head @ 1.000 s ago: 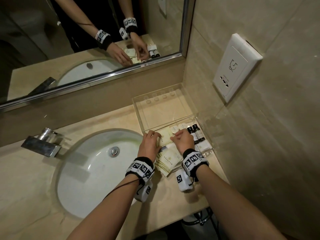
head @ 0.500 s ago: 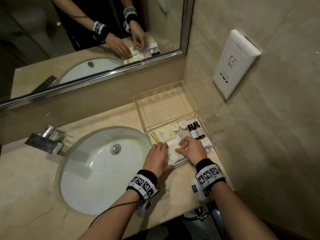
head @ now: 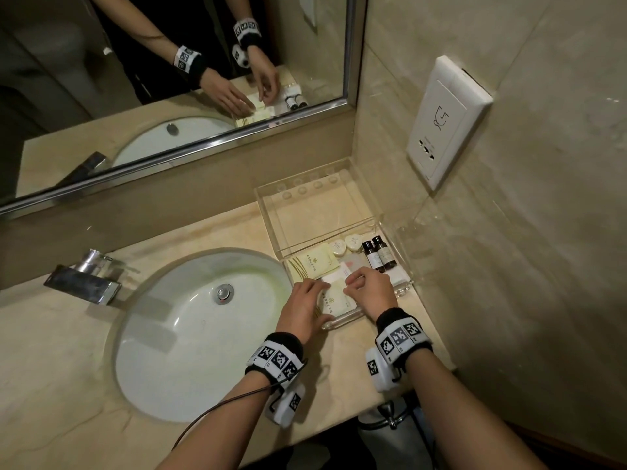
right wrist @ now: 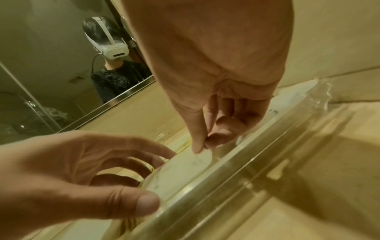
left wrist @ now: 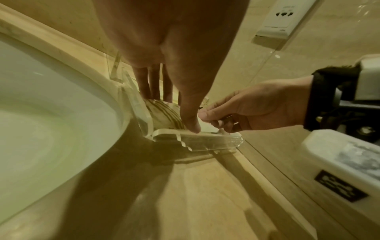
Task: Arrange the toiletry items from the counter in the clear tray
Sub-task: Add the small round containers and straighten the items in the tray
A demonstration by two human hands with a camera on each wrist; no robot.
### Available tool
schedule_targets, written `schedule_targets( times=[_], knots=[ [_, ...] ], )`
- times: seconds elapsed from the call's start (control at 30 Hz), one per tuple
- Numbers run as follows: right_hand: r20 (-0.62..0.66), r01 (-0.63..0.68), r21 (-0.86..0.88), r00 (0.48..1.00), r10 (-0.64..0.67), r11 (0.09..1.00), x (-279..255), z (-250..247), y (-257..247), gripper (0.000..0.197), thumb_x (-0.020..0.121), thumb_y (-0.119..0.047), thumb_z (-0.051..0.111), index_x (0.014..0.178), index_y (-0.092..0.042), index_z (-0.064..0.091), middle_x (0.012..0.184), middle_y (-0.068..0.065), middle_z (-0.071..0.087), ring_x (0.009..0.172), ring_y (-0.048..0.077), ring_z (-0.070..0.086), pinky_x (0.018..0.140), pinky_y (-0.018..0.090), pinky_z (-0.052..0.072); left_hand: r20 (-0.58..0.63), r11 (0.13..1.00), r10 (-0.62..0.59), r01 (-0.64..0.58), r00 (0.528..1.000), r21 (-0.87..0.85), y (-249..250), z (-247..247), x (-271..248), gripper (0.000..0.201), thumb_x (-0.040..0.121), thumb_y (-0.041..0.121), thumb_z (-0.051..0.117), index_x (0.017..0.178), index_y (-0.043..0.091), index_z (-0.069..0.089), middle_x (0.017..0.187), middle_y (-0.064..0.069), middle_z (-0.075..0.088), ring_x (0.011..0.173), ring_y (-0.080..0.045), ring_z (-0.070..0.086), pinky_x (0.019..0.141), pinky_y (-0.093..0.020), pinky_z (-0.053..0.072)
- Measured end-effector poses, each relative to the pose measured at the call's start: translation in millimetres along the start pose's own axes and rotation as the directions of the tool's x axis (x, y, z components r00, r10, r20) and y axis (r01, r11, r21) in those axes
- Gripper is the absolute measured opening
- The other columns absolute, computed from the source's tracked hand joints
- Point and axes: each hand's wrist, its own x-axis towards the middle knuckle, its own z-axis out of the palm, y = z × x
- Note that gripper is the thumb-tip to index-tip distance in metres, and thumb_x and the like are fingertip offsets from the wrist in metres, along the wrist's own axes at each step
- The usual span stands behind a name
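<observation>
The clear tray (head: 342,322) stands on the counter right of the sink, against the side wall. In it lie cream packets (head: 315,262), two round soaps (head: 339,247) and two small dark bottles (head: 378,254). My right hand (head: 359,284) pinches the corner of a white packet (head: 336,296) at the tray's front, thumb against forefinger in the right wrist view (right wrist: 202,146). My left hand (head: 307,301) rests with straight fingers on the striped packets (left wrist: 164,112) beside it, its thumb at the tray's front rim (left wrist: 197,138).
The tray's clear lid (head: 305,212) lies open behind it. A white basin (head: 190,334) and chrome tap (head: 84,279) take up the left. A wall socket (head: 444,120) sits on the tiled wall close to the right. The counter's front edge runs just behind my wrists.
Both hands have drawn back from the tray's middle to its front. The packet stack that lay under them now sits in the tray's front part, and my right fingers have curled onto the white packet.
</observation>
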Motion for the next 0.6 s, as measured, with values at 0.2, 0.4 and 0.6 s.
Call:
schedule_targets(
  times=[0.2, 0.4, 0.6],
  knots=[
    [-0.099, 0.058, -0.018, 0.993, -0.059, 0.998, -3, -3, 4, 0.013, 0.084, -0.02, 0.074, 0.093, -0.019, 0.065, 0.085, -0.006, 0.067, 0.078, 0.011, 0.064, 0.067, 0.023, 0.05, -0.005, 0.998, -0.003, 0.003, 1.0, 0.066, 2, -1, 1, 0.064, 0.077, 0.031, 0.074, 0.133, 0.018, 0.048, 0.131, 0.001, 0.049, 0.121, -0.018, 0.042, 0.104, -0.029, 0.039],
    [-0.366, 0.056, -0.258, 0.918, -0.151, 0.965, 13, -27, 9, 0.023, 0.089, -0.007, 0.064, 0.11, -0.017, 0.061, 0.114, 0.001, 0.062, 0.091, 0.021, 0.065, 0.078, 0.039, 0.058, -0.1, 0.999, 0.033, -0.032, 0.994, 0.01, 31, -8, 38, 0.046, 0.081, 0.034, 0.07, 0.122, 0.018, 0.054, 0.124, 0.002, 0.053, 0.113, -0.017, 0.045, 0.098, -0.033, 0.043],
    [-0.283, 0.044, -0.493, 0.936, -0.208, 0.869, 22, -36, 11, 0.045, 0.089, 0.005, 0.053, 0.129, -0.016, 0.057, 0.13, 0.007, 0.055, 0.096, 0.029, 0.066, 0.08, 0.039, 0.053, -0.099, 0.995, 0.084, -0.078, 0.992, 0.055, 68, 6, 88, 0.044, 0.084, 0.025, 0.068, 0.125, 0.015, 0.057, 0.127, 0.0, 0.056, 0.113, -0.022, 0.045, 0.098, -0.036, 0.043]
  ],
)
